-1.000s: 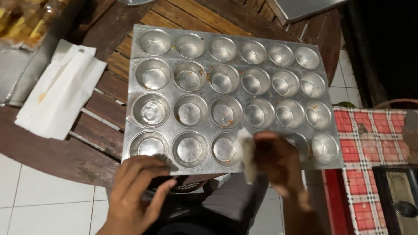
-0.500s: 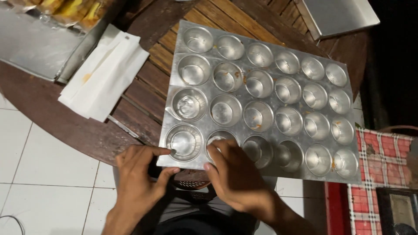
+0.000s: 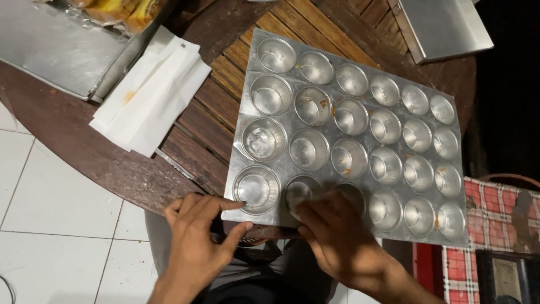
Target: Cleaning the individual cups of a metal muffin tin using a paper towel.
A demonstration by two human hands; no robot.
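Left hand pinching muffin tray corner at 7 o'clock; right hand curled, fingers in a near-row cup, grasp unclear. Crumbs dotting cups toward 12 o'clock, most cups clean

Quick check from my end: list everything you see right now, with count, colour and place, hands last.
muffin tray: one, silver metal, many round cups, on the table, near edge overhanging
table: one, dark brown wood, round, slatted middle
paper napkins: one stack, white with an orange stain, left of the muffin tray
flat tray: one, silver, top left
wrapped food: yellowish, in clear wrap, top left edge
baking pan: one, silver, top right
checked cloth: one, red and white, lower right
floor tiles: white, lower left
left hand: grips the muffin tray's near corner
right hand: fingers in a near-row cup
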